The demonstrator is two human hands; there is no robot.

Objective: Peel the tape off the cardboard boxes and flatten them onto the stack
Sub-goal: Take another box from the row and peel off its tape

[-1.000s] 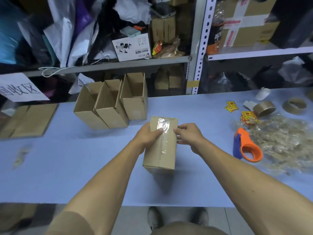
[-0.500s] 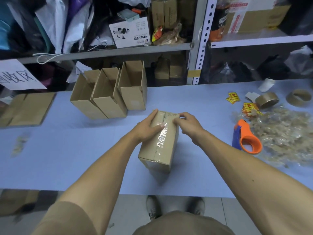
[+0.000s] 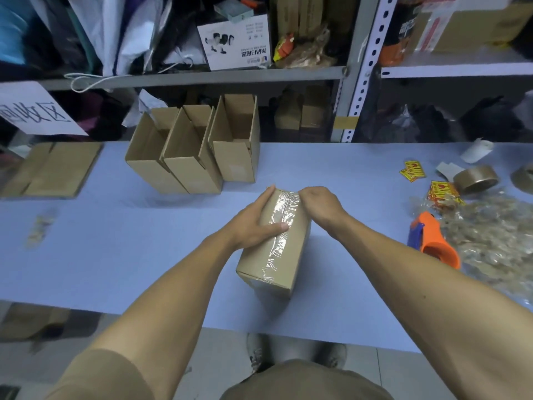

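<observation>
box on table, tilted | L hand grip: holds box's left side, thumb on tape | R hand grip: fingers curled at tape's far end

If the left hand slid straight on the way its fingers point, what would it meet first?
Likely the right hand, gripping the far end of the taped brown cardboard box; the left hand points across the clear tape strip. Depth unclear.

Before us, a blue table bears three open boxes, a taped box, flattened cardboard, an orange tape dispenser, tape rolls, yellow stickers and crumpled tape.
</observation>
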